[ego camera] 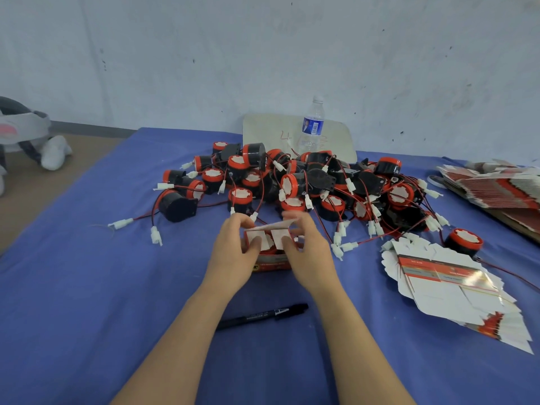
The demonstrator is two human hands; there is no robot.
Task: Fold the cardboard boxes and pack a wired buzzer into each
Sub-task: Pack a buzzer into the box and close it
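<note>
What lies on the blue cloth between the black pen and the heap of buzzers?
In the head view, a red box stands there, with the left hand and right hand holding its flaps.

The box [271, 260] sits between the hands — buzzer pile [306, 185] behind, pen [263, 315] before, flat cartons [450, 285] right.

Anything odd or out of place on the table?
Nothing damaged or spilled. The flat white-and-red cardboard box blanks lie fanned out askew rather than stacked, and one red-and-black wired buzzer sits apart from the tangled pile.
</note>
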